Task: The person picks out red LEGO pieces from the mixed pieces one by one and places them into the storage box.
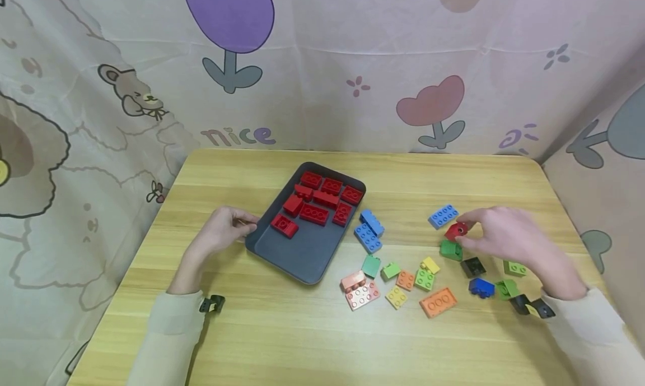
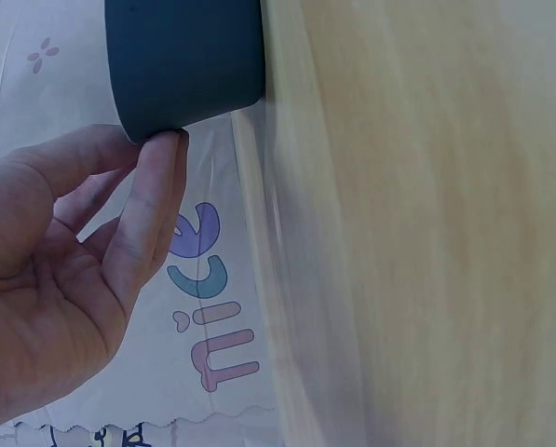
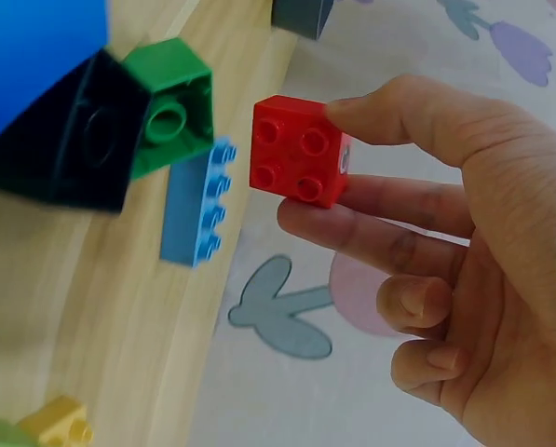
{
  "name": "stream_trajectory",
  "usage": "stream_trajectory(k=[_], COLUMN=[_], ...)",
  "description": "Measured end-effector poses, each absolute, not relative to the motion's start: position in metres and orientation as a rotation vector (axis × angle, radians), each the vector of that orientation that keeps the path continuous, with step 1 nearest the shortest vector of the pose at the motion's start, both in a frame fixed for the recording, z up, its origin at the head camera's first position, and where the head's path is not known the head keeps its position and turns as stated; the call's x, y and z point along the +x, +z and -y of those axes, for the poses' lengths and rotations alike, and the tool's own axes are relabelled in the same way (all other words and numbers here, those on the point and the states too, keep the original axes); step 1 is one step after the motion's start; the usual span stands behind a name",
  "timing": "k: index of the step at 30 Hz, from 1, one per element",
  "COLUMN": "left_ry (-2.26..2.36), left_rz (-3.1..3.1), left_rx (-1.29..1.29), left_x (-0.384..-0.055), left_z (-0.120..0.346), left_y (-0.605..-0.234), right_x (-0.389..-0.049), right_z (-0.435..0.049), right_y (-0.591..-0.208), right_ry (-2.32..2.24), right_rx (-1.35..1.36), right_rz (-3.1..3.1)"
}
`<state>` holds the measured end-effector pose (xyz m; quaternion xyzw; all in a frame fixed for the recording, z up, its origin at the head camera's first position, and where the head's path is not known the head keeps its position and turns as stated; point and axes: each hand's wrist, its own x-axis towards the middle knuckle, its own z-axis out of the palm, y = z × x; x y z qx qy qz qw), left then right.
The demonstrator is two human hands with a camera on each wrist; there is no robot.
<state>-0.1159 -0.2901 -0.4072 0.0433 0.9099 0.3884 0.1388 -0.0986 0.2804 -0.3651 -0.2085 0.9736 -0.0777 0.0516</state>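
Observation:
Between thumb and fingers, my right hand [image 1: 509, 235] pinches a small red toy brick [image 3: 296, 149] with several studs and a round mark on one side. It is held just above a green brick [image 1: 451, 250], near a blue brick [image 1: 443, 216]. My left hand [image 1: 224, 229] pinches the left rim of a dark grey tray [image 1: 287, 257]; the left wrist view shows thumb and fingertips at the tray's corner [image 2: 180, 84]. Several red bricks [image 1: 314, 214] lie in the tray's far part, some studs up, others on their sides.
Right of the tray lie two blue bricks [image 1: 368, 238]. Pink bricks [image 1: 363, 294], an orange brick [image 1: 438, 302], a yellow brick [image 1: 396, 297] and a lime brick [image 1: 424, 279] are scattered nearer. A black brick [image 1: 473, 267] and a dark blue brick [image 1: 481, 288] sit by my right wrist.

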Motion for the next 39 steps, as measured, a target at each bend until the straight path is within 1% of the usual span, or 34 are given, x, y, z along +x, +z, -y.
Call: stream_trajectory(k=[14,25,39], left_ry=[1.114,1.118,1.126], left_rz=[-2.637,-2.630,-2.633], left_rx=[0.140,0.147,0.152], left_x=[-0.116,-0.116,-0.116], left_z=[0.290,0.290,0.290], left_y=[-0.409,-0.409,-0.407], right_x=[-0.110,-0.121,-0.131], right_z=[-0.239,-0.201,-0.161], right_y=[-0.359,-0.350,-0.350], right_ry=[-0.224,-0.208,-0.231], right_rx=[-0.925,-1.030,-1.179], right_rz=[-3.015,-3.002,-2.957])
